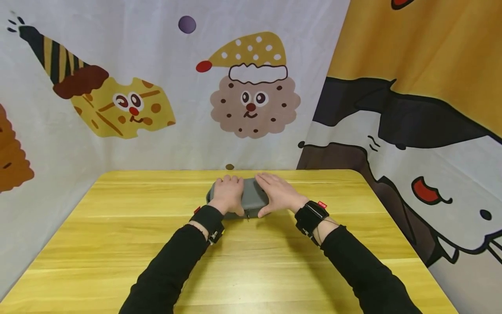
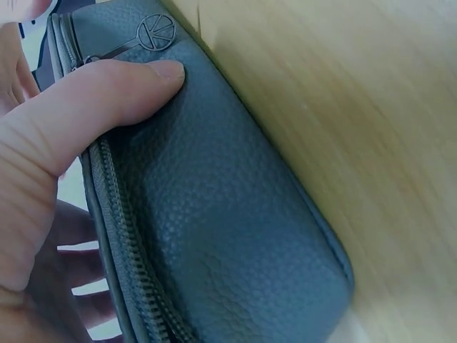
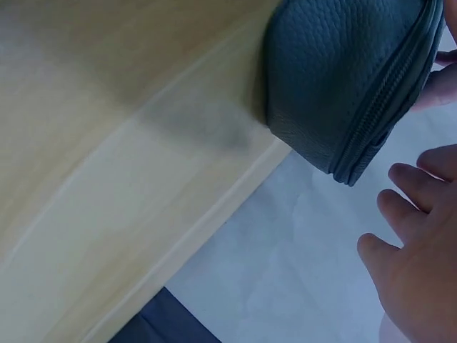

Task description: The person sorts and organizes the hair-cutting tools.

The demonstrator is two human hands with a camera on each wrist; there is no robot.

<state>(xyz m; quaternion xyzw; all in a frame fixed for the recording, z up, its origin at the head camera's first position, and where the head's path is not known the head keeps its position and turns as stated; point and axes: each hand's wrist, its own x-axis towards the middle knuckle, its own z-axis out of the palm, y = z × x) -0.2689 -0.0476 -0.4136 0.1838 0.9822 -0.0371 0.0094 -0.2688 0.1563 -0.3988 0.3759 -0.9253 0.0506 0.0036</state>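
A grey, leather-look zippered pencil case [image 1: 252, 199] lies lengthwise near the table's far edge. My left hand [image 1: 229, 194] grips its left part, the thumb pressing the front side below the zip [image 2: 127, 236] and the fingers over the far side. Near that thumb hangs a round metal zip pull [image 2: 156, 33]. Around the case's right end is my right hand [image 1: 280, 192], fingers extended and thumb spread; in the right wrist view its fingers [image 3: 407, 211] appear apart from the case. The contents are hidden.
The wood-patterned table [image 1: 251, 270] stretches toward me and to both sides. Behind its far edge hangs a cartoon-printed curtain [image 1: 157, 152], which continues along the right side.
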